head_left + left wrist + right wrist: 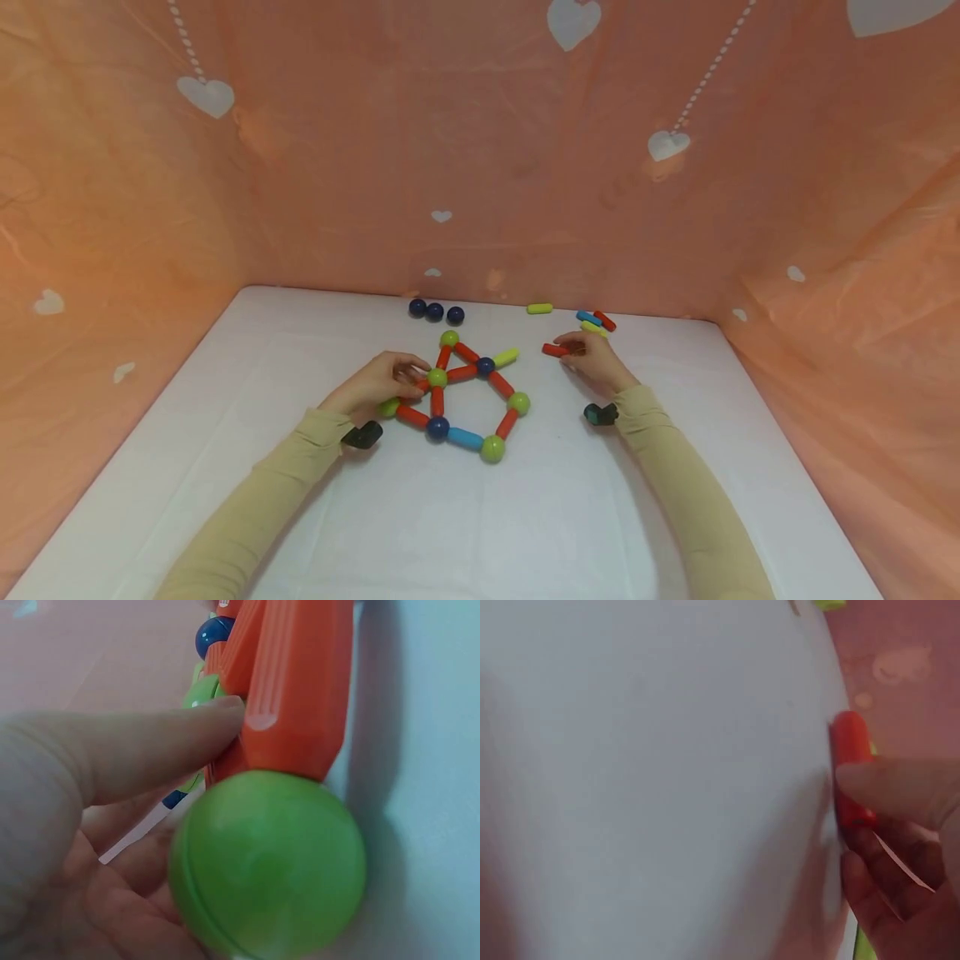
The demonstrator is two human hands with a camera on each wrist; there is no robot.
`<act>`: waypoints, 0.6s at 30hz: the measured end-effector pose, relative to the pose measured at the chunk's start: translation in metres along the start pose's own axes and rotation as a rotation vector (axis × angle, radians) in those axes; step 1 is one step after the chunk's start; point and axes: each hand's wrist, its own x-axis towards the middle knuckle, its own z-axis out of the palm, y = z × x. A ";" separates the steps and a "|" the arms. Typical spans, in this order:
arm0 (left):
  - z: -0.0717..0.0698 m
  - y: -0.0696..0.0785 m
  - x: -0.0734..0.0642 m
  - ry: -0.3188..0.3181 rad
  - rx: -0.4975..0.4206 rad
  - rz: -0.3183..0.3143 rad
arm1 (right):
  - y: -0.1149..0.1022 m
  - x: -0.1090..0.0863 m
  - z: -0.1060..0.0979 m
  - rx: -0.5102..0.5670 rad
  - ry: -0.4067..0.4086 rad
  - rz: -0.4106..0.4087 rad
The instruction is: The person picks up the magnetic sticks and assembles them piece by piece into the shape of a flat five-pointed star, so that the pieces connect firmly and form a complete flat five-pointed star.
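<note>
A flat frame of balls and rods lies on the table, with red rods [412, 417], green balls [492, 449], blue balls [437, 428] and one light-blue rod [466, 439]. A yellow rod [507, 357] sticks out from its upper blue ball. At the frame's left side, my left hand [381, 382] pinches a red rod [422, 387], partly covered by the fingers; a green ball [270, 862] sits close by the palm in the left wrist view. My right hand [592, 358] grips a loose red rod [853, 739] between thumb and fingers, at the table surface, apart from the frame.
Three dark blue balls [434, 312] stand in a row at the back. A loose yellow rod [539, 308] lies to their right. Beyond my right hand are a blue rod [588, 318], a red rod [605, 321] and another yellow rod [594, 328]. Orange cloth [480, 167] encloses the white table [450, 533].
</note>
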 end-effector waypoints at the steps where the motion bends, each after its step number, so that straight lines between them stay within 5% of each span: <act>1: 0.000 0.000 0.000 -0.002 -0.002 0.000 | 0.000 0.000 0.001 -0.005 0.000 -0.002; 9: 0.000 -0.002 0.001 -0.012 -0.025 0.002 | -0.003 -0.001 0.003 0.009 -0.047 0.001; 18: 0.001 -0.001 0.000 -0.013 -0.079 -0.031 | -0.011 -0.007 0.004 0.182 -0.256 -0.027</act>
